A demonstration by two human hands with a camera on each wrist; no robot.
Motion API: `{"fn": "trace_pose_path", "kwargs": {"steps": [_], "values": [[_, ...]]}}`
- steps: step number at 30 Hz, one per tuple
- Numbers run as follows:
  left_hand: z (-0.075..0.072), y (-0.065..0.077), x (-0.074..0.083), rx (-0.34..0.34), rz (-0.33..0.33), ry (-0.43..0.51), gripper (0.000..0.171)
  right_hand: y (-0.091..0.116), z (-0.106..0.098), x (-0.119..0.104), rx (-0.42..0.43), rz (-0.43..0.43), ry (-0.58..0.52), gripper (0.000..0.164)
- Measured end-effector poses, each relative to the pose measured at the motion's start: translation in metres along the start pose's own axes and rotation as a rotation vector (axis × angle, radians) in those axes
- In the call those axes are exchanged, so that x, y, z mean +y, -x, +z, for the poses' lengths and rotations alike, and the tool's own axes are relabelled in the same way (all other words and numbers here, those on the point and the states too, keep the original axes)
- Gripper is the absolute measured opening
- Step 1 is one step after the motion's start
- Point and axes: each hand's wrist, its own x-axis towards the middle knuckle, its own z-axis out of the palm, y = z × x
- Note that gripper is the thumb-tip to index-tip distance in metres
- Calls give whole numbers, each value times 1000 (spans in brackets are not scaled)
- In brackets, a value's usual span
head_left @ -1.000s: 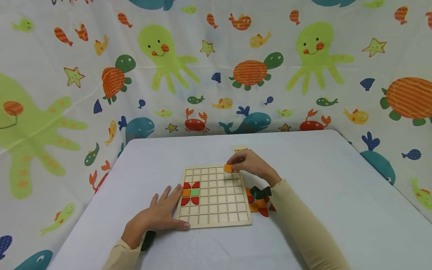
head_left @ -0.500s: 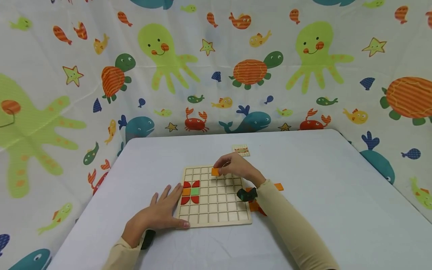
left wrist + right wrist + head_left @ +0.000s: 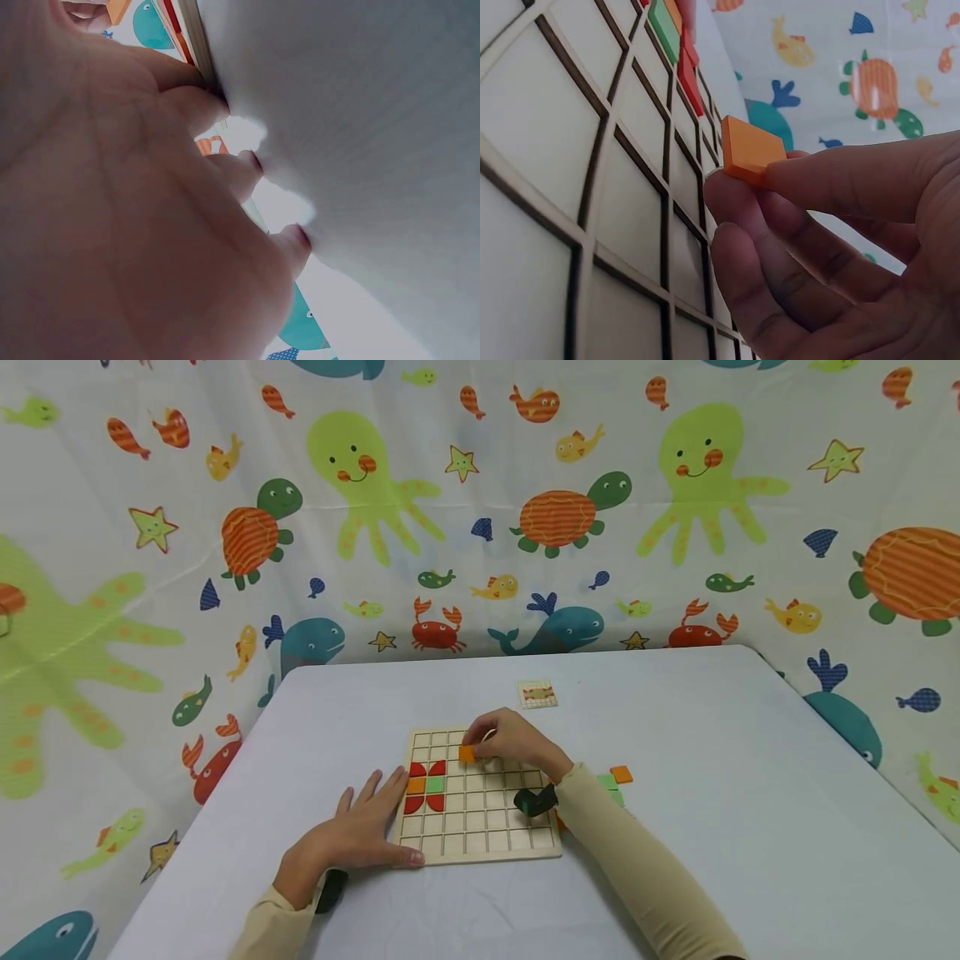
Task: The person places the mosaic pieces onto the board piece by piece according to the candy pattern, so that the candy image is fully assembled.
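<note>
A wooden grid board lies on the white table. At its left side are red quarter-round tiles, an orange square tile and a green square tile, all set in cells. My right hand pinches another orange square tile between thumb and fingers, close over the upper part of the board. Spread along the board's left edge, my left hand rests with straight fingers on the table and its thumb at the near left corner.
A small pattern card lies behind the board. Right of it, loose green tiles and an orange tile show past my right sleeve, which hides more pieces. A sea-animal curtain hangs behind the table.
My right hand has carried the orange tile leftward over the board and slightly nearer, uncovering the card and the loose tiles at right. The left hand has stayed in place.
</note>
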Motion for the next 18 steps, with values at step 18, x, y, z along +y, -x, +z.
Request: {"fn": "trace_pose_path", "kwargs": {"steps": [18], "values": [[-1, -1, -1, -2, 13, 10, 134, -9, 21, -1, -9, -7, 123, 7]]}}
